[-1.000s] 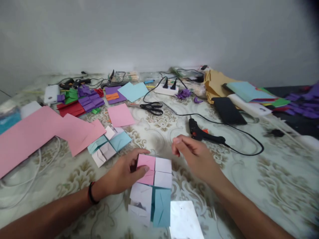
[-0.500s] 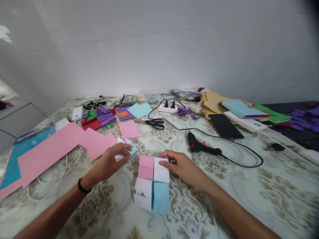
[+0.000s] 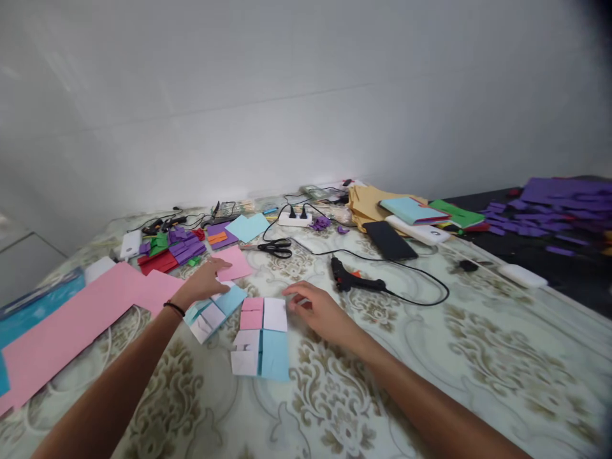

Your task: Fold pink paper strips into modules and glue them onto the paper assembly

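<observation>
In front of me lies a folded-paper block (image 3: 274, 357) of pink, white and light blue squares, two by two. My right hand (image 3: 322, 315) is just to its right, fingers loosely curved with a gap to the thumb and nothing between them. To the left, my left hand (image 3: 203, 282) reaches over a second light blue and white folded piece (image 3: 211, 315), its fingers apart. Those fingertips come near a pink paper square (image 3: 234, 263); whether they touch it I cannot tell. The left palm hides part of the second piece.
A black glue gun (image 3: 358, 278) with its cord rests right of centre. Scissors (image 3: 276, 248) lie behind the pink square, near a white power strip (image 3: 295, 220). Long pink sheets (image 3: 71, 325) spread at left. A black phone-like slab (image 3: 389, 240) and paper stacks (image 3: 415, 209) are at right.
My right hand has let go of the block's white square and sits beside it. My left hand has moved farther forward, uncovering more of the blue and white piece. The view has shifted right.
</observation>
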